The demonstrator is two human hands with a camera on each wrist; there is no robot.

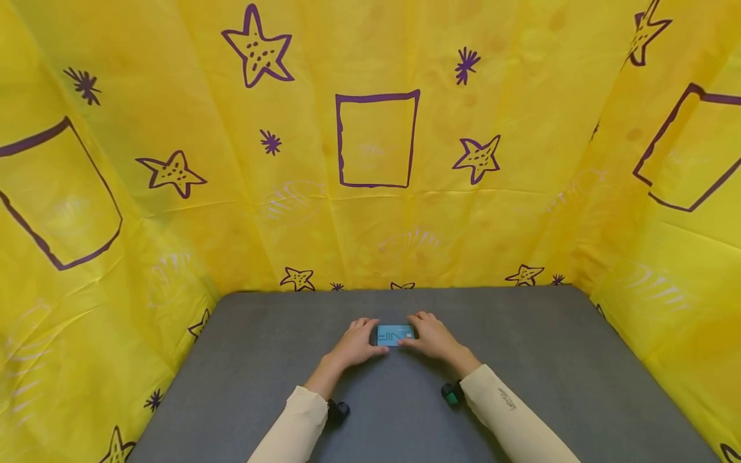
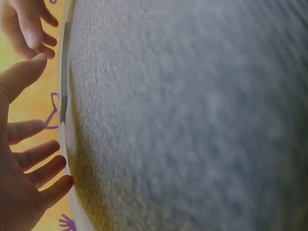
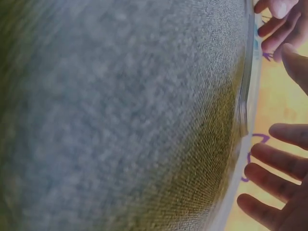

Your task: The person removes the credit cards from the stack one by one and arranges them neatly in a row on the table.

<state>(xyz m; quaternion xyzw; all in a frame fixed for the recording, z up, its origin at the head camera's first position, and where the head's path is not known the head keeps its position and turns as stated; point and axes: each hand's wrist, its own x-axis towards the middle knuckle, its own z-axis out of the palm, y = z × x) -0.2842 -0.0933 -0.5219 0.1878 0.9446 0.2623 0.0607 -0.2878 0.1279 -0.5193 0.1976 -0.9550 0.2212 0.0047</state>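
Observation:
A small blue card point(image 1: 389, 334) with dark lettering and a pale square lies flat on the grey table. My left hand point(image 1: 354, 342) is beside its left end, thumb near the front corner and fingers toward the back. On the other side is my right hand point(image 1: 435, 337), its thumb overlapping the card's front right corner in the head view. Both wrist views show the fingers spread and fairly straight. Seen edge-on in the right wrist view, a thin layered edge point(image 3: 244, 110) rises just above the table surface.
The grey tabletop point(image 1: 278, 360) spreads around both hands. Yellow cloth point(image 1: 376, 244) with purple stars and outlines hangs behind the table and along both sides. Dark bands with small devices point(image 1: 338, 412) sit on both wrists, by the cream sleeves.

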